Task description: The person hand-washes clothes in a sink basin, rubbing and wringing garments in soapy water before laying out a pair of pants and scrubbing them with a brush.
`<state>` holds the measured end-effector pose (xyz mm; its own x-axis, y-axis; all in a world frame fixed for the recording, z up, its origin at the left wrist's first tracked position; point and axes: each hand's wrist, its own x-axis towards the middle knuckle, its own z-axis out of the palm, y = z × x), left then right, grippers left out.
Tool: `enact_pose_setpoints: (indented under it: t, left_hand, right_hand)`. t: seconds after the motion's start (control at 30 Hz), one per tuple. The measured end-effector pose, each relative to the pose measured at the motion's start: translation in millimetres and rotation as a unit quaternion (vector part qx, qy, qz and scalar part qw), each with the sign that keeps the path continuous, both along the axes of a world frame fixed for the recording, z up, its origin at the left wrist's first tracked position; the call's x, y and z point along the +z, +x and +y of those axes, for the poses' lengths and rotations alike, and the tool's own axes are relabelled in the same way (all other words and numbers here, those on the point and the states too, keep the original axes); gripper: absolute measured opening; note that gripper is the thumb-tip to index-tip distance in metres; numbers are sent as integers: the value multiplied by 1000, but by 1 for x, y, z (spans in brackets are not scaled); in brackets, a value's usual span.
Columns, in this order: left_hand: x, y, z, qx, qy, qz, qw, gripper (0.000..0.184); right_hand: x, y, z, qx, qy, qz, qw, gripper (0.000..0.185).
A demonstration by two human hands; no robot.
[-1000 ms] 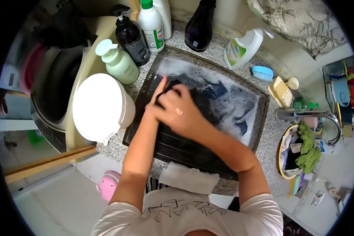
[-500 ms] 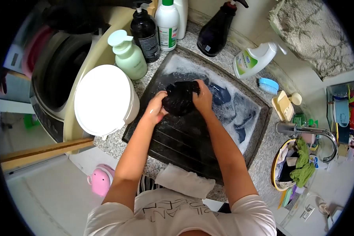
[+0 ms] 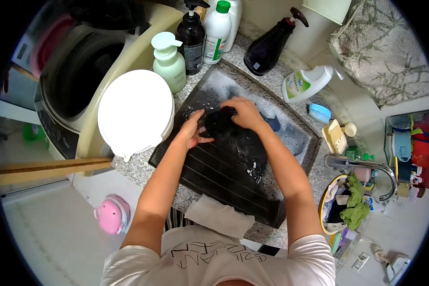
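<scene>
Clock positions are read from the centre of the sink (image 3: 311,153), set into a speckled stone table (image 3: 136,170). The wet black cloth (image 3: 243,148) lies at the centre, its lower part spread over the dark ridged board (image 3: 209,176) that slopes towards six o'clock. The right hand (image 3: 243,113), just above centre, grasps the cloth's upper part with curled fingers. The left hand (image 3: 193,131), at nine o'clock, is open with fingers spread beside the cloth's edge; whether it touches the fabric cannot be told. White suds (image 3: 293,127) cover the water between twelve and three o'clock. Around the basin: a white lidded bucket (image 3: 137,109) near ten o'clock; a pale green pump bottle (image 3: 169,69) between ten and eleven; a dark purple bottle (image 3: 267,51) near one; a blue brush (image 3: 319,113) just past two; a cream soap dish (image 3: 336,138) at three; a basket of clothes (image 3: 325,200) at four; and a folded white cloth (image 3: 219,217) between six and seven.
</scene>
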<state>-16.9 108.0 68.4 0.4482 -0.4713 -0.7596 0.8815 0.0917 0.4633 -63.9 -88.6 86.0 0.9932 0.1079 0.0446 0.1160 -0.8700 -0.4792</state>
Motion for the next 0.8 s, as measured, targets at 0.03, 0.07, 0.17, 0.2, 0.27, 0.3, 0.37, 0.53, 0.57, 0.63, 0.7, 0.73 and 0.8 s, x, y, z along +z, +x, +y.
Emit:
enact_pose_setpoints:
  t: [0.03,0.07,0.17,0.2,0.27,0.3,0.37,0.53,0.57,0.63,0.7,0.73,0.8]
  left_hand:
    - [3,-2,-5,36,-17,72,997,65]
    - [3,-4,-6,37,-24,75,996,65]
    - [19,-8,-16,-16,-222,40,974,77]
    - [9,-15,-17,51,-271,95,957,60]
    - [29,-28,-17,40,-150,-95,983,49]
    - [16,-27,-18,25,-115,-109,987,33]
    - [11,-29,-25,33,-234,-19,972,27]
    - [29,-44,-35,130,-435,-28,891,14]
    - [38,-37,-44,166,-384,80,905,13]
    - [47,-44,-54,191,-368,-10,910,13]
    - [57,-51,-64,198,-329,-148,911,19]
    - [66,-57,-67,174,-316,-216,907,17]
    - [64,-67,-76,122,-221,-487,836,14]
  right_hand:
    - [32,-4,11,54,-35,-6,998,45]
    - [59,-11,24,108,-69,-12,992,47]
    - [103,-36,63,229,-108,-112,961,35]
    - [106,-45,75,263,-126,-130,948,30]
    - [101,-60,89,288,-91,-150,942,33]
    - [102,-62,90,264,-48,-150,951,34]
    - [102,-66,88,244,-9,-150,958,36]
    - [71,-70,66,-202,380,-299,851,32]
    - [72,-67,68,-291,591,-296,692,31]
    - [50,-61,50,-361,740,-290,488,24]
    - [39,-59,47,-405,801,-251,363,25]
    - [22,-58,44,-421,807,-236,340,27]
    - [-14,-58,35,-393,831,-188,346,28]
